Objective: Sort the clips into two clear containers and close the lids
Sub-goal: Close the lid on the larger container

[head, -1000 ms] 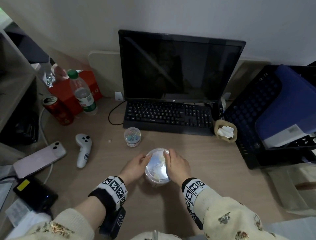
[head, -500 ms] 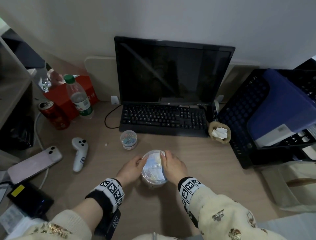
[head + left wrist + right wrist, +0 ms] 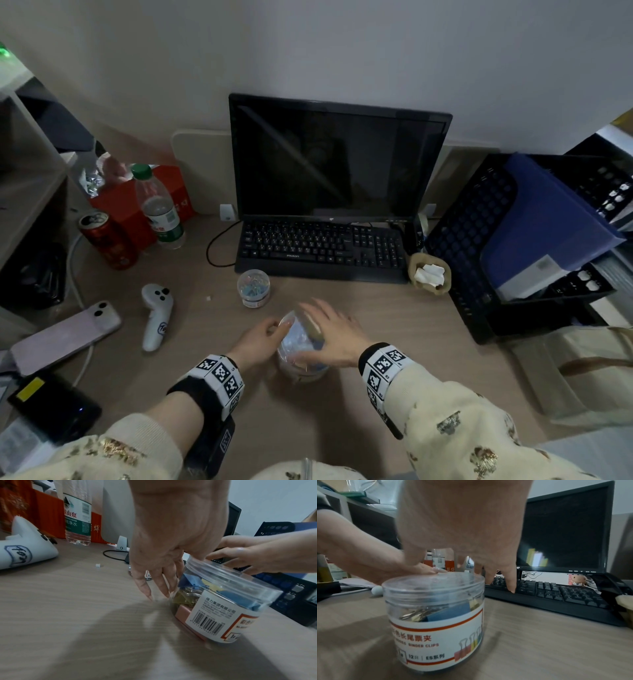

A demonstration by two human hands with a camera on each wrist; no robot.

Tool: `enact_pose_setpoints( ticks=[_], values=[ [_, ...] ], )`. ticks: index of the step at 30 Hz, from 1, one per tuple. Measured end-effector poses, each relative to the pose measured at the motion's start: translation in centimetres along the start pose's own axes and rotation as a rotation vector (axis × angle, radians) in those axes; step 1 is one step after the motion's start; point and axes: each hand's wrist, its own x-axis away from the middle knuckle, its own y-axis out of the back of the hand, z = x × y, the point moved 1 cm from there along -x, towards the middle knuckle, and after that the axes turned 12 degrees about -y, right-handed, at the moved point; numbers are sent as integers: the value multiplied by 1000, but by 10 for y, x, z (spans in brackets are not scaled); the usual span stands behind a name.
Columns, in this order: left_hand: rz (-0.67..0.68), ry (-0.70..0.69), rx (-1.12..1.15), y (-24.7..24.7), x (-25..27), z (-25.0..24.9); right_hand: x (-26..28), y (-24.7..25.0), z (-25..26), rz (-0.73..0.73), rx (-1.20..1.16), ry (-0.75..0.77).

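Standing on the wooden desk (image 3: 394, 322) at lower centre of the head view is a clear round container (image 3: 301, 349) with a white label, its clear lid (image 3: 433, 580) on top and blue, yellow and pink binder clips (image 3: 188, 582) visible through the wall. At its left side is the left hand (image 3: 257, 339), whose fingers (image 3: 154, 582) point straight down along the container's wall toward the desk while its thumb lies on the rim of the lid. Over the lid's right side hovers the right hand (image 3: 334, 337), fingers spread wide and holding nothing; whether they touch the lid I cannot tell. Higher in the head view, just in front of the black keyboard (image 3: 322, 248), stands a smaller clear container (image 3: 253, 287) of coloured clips, lid on. Toward the left of the frame lie a white controller (image 3: 156, 315) and a phone (image 3: 65, 337).
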Motion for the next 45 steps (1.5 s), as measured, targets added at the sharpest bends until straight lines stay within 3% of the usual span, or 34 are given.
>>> enact_pose_setpoints(
  ticks=[2, 8, 16, 26, 31, 41, 45],
  values=[
    [-5, -11, 23, -1, -1, 2, 3, -4, 0, 90, 74, 19],
    [-18, -41, 78, 0, -1, 1, 3, -13, 3, 45, 85, -25],
    [60, -66, 175, 5, 10, -7, 2, -20, 9, 6, 133, -92],
    [287, -95, 137, 15, 16, -9, 1, -20, 12, 40, 116, -119],
    [468, -224, 119, 26, 23, -6, 2, -16, 11, 71, 117, -103],
    [289, -424, 32, 8, 16, -12, 1, -17, 6, 111, 98, -87],
    [254, -435, 74, 1, 15, -14, 2, -10, 4, 177, 94, -63]
  ],
)
